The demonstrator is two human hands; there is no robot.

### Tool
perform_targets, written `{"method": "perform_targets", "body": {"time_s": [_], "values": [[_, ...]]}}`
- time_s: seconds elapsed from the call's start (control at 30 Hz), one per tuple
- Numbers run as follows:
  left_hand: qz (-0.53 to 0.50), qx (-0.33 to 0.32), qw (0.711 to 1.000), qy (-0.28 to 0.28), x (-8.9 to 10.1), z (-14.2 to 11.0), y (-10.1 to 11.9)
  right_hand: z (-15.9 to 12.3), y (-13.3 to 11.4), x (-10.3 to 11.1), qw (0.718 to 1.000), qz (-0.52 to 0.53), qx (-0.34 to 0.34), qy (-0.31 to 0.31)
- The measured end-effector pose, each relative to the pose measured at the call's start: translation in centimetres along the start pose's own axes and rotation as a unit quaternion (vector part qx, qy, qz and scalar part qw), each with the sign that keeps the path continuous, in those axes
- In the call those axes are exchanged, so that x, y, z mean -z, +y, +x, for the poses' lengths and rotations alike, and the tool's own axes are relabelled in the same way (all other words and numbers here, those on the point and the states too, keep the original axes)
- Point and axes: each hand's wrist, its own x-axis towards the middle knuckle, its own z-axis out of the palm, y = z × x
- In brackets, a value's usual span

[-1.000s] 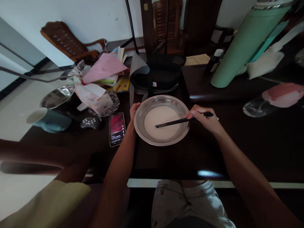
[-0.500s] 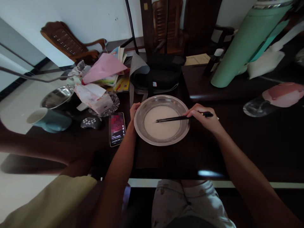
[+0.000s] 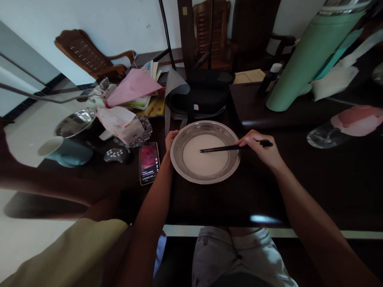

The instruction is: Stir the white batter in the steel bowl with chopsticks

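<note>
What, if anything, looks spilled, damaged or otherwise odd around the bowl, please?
Nothing looks spilled: the white liquid sits inside the metal bowl. Slightly odd is the lit phone lying face up left of the bowl, where splashes might reach it.

The bowl [image 3: 205, 128] is silver-grey, and the liquid [image 3: 206, 161] inside it is milky white, crossed by black chopsticks [image 3: 220, 148]. Left of the bowl, a phone [image 3: 149, 173] shows magenta-red above black with white marks; farther left of it lie a dark grey controller [image 3: 116, 155] dotted white and a muted teal mug [image 3: 74, 151], cream inside. Behind the bowl sits a black case [image 3: 209, 93]. Right of and beyond the bowl stands a plain sage-green flask [image 3: 305, 63] with a silver band. Around the bowl, the table [image 3: 203, 205] is brown-black
</note>
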Motion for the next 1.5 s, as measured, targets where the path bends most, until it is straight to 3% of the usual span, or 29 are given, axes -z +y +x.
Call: {"method": "perform_targets", "body": {"time_s": [0.1, 0.3, 0.4, 0.53, 0.73, 0.93, 1.03, 1.13, 1.23, 1.33, 1.5], "values": [[0.012, 0.006, 1.000, 0.003, -0.15, -0.19, 0.08, -0.11, 0.07, 0.39, 0.998, 0.043, -0.018, 0.036], [0.020, 0.007, 1.000, -0.013, -0.18, -0.50, 0.17, -0.11, -0.02, -0.12, 0.999, 0.012, 0.003, -0.039], [0.017, 0.011, 1.000, -0.009, -0.49, -0.66, 0.20, -0.04, 0.04, 0.10, 1.000, -0.010, 0.010, -0.007], [0.017, 0.004, 1.000, 0.003, -0.75, -0.73, 0.22, -0.15, -0.06, 0.51, 0.998, 0.045, -0.022, 0.035], [0.012, 0.009, 1.000, -0.017, -0.58, -0.76, 0.20, -0.06, -0.20, -0.19, 0.999, 0.007, 0.012, -0.049], [0.017, 0.012, 1.000, -0.007, -0.18, -0.48, 0.19, -0.08, -0.10, 0.42, 0.998, 0.043, -0.019, 0.033], [0.026, 0.015, 0.999, -0.015, 0.06, -0.26, 0.19, -0.15, -0.23, 0.08, 0.998, 0.057, -0.025, -0.012], [0.026, 0.010, 1.000, -0.014, 0.20, -0.12, 0.15, -0.08, -0.32, -0.30, 0.999, 0.008, 0.002, -0.048], [0.024, 0.004, 1.000, -0.009, 0.17, -0.13, 0.08, -0.02, -0.27, 0.05, 1.000, -0.014, 0.004, -0.007], [0.025, 0.006, 1.000, -0.006, -0.02, -0.32, 0.06, -0.08, -0.25, 0.51, 0.999, 0.029, -0.029, 0.035], [0.021, 0.011, 1.000, -0.002, -0.28, -0.62, 0.10, -0.07, -0.47, -0.20, 0.999, 0.017, -0.012, -0.041]]}}
